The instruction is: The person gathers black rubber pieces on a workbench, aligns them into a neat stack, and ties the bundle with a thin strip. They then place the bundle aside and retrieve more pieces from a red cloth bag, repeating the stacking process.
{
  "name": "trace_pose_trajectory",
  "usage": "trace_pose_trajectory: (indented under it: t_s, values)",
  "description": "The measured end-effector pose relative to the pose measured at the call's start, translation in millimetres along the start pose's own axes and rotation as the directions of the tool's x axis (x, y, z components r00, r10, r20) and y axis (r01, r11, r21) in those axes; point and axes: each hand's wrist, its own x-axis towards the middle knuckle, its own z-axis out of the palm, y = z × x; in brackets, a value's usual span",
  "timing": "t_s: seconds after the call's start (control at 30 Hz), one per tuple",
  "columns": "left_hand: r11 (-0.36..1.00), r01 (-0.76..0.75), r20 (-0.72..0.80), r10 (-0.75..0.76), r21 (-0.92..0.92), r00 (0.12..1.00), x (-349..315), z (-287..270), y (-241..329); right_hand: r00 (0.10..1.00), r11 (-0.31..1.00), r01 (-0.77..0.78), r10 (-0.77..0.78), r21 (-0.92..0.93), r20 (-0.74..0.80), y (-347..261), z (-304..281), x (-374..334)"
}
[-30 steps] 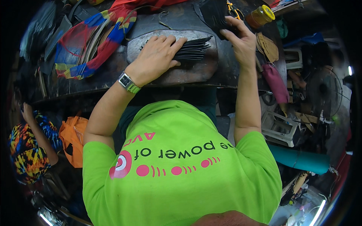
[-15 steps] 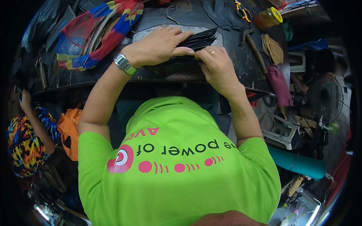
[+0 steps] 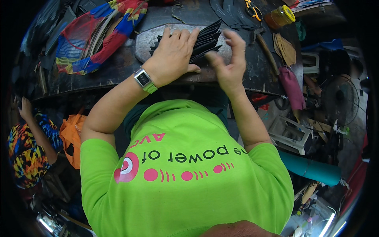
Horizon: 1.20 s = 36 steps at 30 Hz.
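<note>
Right hand (image 3: 230, 65) has released its pinch, now gaping, blurred and apparently empty, at 4 o'clock of the black stack (image 3: 206, 41) on the grey slab (image 3: 143, 44) at 12 o'clock, so the left hand (image 3: 171, 54), flat over the stack's 9 o'clock end, seemingly steadies it alone.

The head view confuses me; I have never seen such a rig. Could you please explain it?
There is no machine here: a person works with two bare hands. A wide fisheye camera on the head looks down, so straight edges bend. The left hand lies over a bundle of thin black pieces on a grey slab. The right hand, blurred, is open near the bundle's right end; whether it touches is unclear. The dark table also holds a mesh bag, a hammer, orange-handled scissors and a yellow-lidded jar.
</note>
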Motion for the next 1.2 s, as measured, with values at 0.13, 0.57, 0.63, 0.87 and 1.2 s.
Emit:
trace_pose_trajectory:
  t_s: [0.13,0.57,0.63,0.87,1.2]
  values:
    - [1.0,-0.01,-0.009,0.009,-0.007,1.0,0,6,-5,0.879,0.756,-0.428,0.476,0.496,0.033,23,-3,14]
    - [0.998,0.06,0.091,-0.059,-0.008,0.994,2,-4,5,0.911,0.735,-0.403,0.381,0.545,0.159,21,16,12]
    - [0.998,0.056,0.096,-0.057,0.017,0.994,4,-4,8,0.932,0.828,-0.36,0.3,0.429,0.204,21,20,9]
    - [0.998,0.045,0.019,-0.045,-0.044,0.999,-1,-2,11,0.918,0.812,-0.392,0.314,0.433,0.243,26,14,15]
    - [0.991,-0.019,-0.099,0.006,-0.135,0.995,0,6,6,0.893,0.931,0.288,-0.176,-0.224,0.415,-13,-17,31]
